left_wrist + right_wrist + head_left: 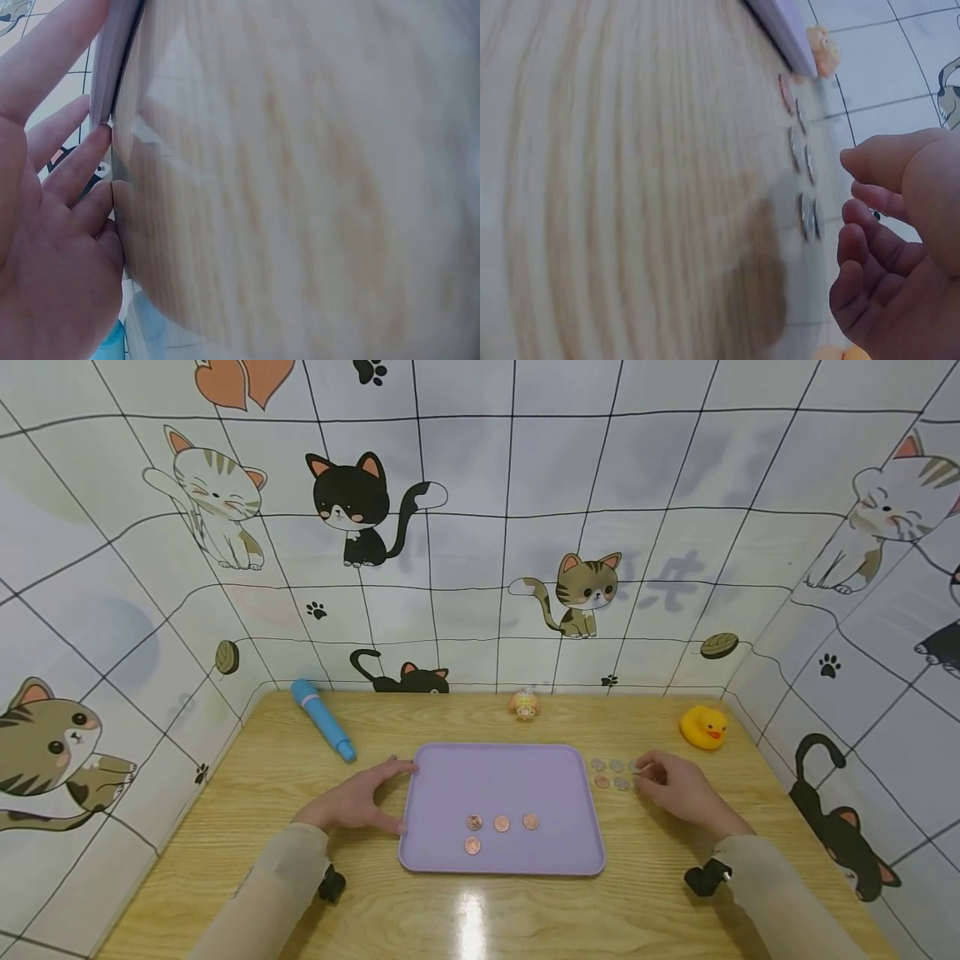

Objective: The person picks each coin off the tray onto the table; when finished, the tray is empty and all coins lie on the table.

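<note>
Cat-patterned walls close around three sides of the wooden table (225, 860) where we work. At the middle lies a lilac tray (495, 777) with four copper coins (501, 823) at its six o'clock end. Our left hand (356, 802) rests flat at the tray's nine o'clock rim, fingers straight and touching the edge, as the left wrist view confirms. Our right hand (675, 789) sits at the tray's three o'clock, fingers loosely curled over a loose cluster of coins (609, 774) on the bare wood; the right wrist view shows the fingertips (855, 240) just beside the nearest coin (808, 216), not yet pinching it.

We judge these coins light, stiff and thin, lying flat, so they likely need a fingernail under the edge or a slide to get a pinch across the rim. The table looks glossy, so they may skate.

Open wood lies toward six o'clock. At twelve o'clock stand a small toy (524, 704), a yellow duck (703, 727) and a blue pen-like stick (322, 720), well apart from both hands.
</note>
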The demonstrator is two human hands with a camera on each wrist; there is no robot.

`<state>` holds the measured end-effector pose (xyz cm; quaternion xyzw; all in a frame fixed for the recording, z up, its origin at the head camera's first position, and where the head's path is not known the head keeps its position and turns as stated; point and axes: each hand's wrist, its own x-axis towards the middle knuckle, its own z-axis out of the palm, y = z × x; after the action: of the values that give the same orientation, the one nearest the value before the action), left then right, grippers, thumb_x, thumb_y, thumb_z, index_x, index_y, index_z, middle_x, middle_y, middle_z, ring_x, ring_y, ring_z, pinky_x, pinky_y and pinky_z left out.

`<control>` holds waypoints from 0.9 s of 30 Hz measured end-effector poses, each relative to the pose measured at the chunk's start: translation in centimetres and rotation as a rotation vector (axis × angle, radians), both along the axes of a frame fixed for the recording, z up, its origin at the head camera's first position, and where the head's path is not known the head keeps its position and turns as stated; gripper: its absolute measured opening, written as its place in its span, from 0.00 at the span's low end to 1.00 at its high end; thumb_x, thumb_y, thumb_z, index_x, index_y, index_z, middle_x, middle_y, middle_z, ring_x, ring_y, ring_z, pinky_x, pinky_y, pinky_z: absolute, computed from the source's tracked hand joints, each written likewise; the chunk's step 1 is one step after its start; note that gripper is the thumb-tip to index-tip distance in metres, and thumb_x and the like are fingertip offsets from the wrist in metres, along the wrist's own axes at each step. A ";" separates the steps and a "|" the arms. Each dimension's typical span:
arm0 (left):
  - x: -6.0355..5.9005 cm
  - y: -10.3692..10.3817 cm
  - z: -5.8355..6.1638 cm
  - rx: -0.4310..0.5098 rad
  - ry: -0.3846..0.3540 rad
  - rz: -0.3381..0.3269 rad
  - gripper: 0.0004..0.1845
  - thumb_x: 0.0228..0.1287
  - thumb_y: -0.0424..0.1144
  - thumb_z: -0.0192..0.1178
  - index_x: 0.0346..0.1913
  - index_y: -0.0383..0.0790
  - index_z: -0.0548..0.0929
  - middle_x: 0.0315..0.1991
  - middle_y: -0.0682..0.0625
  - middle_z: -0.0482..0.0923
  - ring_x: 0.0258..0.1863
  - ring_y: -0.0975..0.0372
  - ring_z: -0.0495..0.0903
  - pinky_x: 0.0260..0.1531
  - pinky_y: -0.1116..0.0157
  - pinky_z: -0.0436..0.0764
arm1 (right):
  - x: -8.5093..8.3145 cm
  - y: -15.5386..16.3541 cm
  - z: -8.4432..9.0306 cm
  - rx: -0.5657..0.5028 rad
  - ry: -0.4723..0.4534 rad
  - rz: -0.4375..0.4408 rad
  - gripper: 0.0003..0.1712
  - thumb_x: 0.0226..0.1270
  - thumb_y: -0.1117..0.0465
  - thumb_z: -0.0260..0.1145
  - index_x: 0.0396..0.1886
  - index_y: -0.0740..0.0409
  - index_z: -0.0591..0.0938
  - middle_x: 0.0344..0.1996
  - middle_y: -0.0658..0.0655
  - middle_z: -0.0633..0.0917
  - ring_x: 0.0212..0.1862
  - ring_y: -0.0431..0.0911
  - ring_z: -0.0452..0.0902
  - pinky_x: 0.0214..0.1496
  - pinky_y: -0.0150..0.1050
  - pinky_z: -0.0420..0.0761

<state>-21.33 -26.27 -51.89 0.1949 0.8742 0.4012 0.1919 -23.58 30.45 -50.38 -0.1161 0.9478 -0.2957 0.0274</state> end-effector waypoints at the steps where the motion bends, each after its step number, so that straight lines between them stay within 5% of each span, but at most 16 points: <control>1: 0.0 0.0 0.0 -0.003 -0.003 0.002 0.55 0.49 0.52 0.85 0.80 0.57 0.66 0.86 0.43 0.47 0.85 0.42 0.37 0.78 0.32 0.41 | 0.0 -0.4 0.2 -0.009 0.007 0.003 0.13 0.73 0.59 0.70 0.52 0.60 0.82 0.36 0.53 0.83 0.36 0.46 0.75 0.33 0.35 0.76; 19: 0.3 0.2 0.0 -0.003 0.002 0.001 0.54 0.52 0.50 0.84 0.81 0.54 0.66 0.86 0.39 0.46 0.85 0.40 0.37 0.77 0.31 0.42 | 0.9 -9.2 1.8 -0.049 0.077 0.445 0.08 0.72 0.63 0.72 0.47 0.59 0.85 0.35 0.44 0.84 0.37 0.36 0.78 0.38 0.35 0.84; 27: 0.2 0.1 0.1 -0.010 0.002 0.001 0.54 0.51 0.51 0.84 0.81 0.54 0.65 0.86 0.39 0.45 0.84 0.39 0.37 0.77 0.31 0.42 | 1.3 -11.9 2.1 -0.021 0.048 0.573 0.12 0.67 0.63 0.75 0.47 0.61 0.86 0.40 0.53 0.87 0.40 0.44 0.83 0.43 0.40 0.86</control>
<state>-21.15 -26.17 -51.79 0.1936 0.8764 0.3970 0.1918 -22.30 18.54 -48.27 -0.3861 0.8738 -0.2828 0.0863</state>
